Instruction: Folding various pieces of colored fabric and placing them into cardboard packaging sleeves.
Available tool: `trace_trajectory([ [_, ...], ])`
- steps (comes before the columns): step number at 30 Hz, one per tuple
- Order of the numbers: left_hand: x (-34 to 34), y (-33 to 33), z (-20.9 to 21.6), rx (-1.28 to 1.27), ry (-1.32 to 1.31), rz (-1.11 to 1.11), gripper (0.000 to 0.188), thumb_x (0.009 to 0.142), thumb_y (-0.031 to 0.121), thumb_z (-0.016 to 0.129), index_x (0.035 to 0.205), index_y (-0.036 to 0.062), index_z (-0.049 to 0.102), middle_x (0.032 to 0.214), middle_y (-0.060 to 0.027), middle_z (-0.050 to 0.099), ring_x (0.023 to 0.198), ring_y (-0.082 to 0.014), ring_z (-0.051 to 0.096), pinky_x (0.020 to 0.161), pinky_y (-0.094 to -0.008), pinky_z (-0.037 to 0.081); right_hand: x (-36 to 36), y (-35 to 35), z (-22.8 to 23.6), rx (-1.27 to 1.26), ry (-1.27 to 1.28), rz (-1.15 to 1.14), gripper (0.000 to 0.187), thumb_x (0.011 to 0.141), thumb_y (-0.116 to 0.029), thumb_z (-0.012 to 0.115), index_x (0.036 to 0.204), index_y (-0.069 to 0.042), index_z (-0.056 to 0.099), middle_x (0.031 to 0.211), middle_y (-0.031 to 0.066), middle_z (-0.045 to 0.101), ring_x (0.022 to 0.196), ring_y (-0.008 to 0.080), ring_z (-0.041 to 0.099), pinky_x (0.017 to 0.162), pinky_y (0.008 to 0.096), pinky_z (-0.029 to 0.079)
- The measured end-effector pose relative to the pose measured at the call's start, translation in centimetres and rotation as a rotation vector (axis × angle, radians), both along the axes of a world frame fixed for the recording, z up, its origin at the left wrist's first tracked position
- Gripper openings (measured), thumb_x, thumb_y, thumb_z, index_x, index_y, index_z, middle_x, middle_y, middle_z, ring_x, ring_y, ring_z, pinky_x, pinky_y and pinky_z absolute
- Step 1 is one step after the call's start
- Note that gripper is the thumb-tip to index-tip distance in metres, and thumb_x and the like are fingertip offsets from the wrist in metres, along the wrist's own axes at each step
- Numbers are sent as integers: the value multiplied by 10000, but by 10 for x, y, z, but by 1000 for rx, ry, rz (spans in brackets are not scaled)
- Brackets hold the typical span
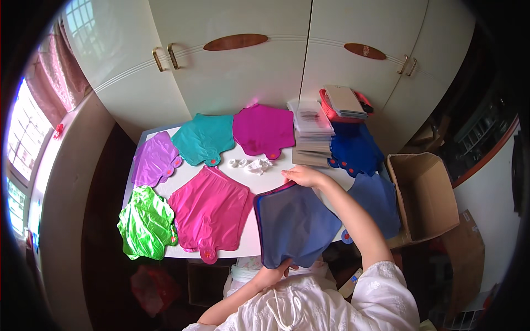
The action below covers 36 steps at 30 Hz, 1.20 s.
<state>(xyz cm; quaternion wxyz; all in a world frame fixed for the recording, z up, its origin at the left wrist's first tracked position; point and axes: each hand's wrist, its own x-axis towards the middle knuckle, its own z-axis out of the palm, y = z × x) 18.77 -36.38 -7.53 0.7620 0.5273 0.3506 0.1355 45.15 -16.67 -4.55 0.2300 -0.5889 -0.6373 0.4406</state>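
Observation:
In front of me is a layered stack of shaped fabric pieces [295,220], grey-blue on top, with magenta and dark blue edges showing at its left side. My right hand [302,175] pinches the far edge. At the near edge, my left hand [279,272] is closed on the stack, its fingers partly hidden by the cloth. Just left lies a pink fabric piece [210,207] with a round tab towards me. Beyond the stack sit some small crumpled white bits [256,165]. Another grey-blue piece [378,204] lies under and beside my right forearm.
On the white table [190,160] lie green [146,223], purple [154,159], teal [205,138], magenta [264,129] and dark blue [356,149] pieces. Stacked clear packages [312,124] and a red basket [343,115] stand at the back. A cardboard box [422,196] is at right.

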Motion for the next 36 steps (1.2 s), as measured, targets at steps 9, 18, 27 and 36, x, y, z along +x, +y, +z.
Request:
trace_trajectory([
  [9, -6, -3, 9, -769, -190, 132, 369, 1016, 293, 394, 1213, -10, 471, 1030, -192, 660, 780, -229, 599, 806, -355, 487, 1, -22, 30, -41, -509, -178, 356, 827, -352, 572, 679, -35, 638, 650, 149, 631, 643, 244, 615, 668, 348, 495],
  [18, -2, -4, -2, -861, -174, 31, 594, 957, 518, 427, 1220, -10, 497, 998, -182, 642, 890, -281, 623, 840, -399, 496, 13, -23, 25, -66, -373, -146, 376, 831, -333, 594, 628, -17, 594, 617, 148, 610, 590, 270, 597, 642, 401, 485],
  [27, 3, 5, 7, -991, -230, 31, 847, 871, 755, 299, 1197, 8, 528, 1019, -157, 635, 1013, -345, 627, 830, -413, 503, -1, -28, 29, 46, -509, -154, 345, 843, -369, 610, 765, -37, 660, 811, 171, 676, 823, 343, 647, 753, 428, 502],
  [36, 4, 5, 3, -1058, -306, 115, 812, 871, 735, 350, 1229, 20, 490, 972, -164, 629, 996, -353, 633, 834, -425, 507, 3, -26, 12, 164, -385, -210, 226, 821, -270, 621, 810, -47, 659, 890, 156, 683, 876, 323, 651, 779, 409, 500],
])
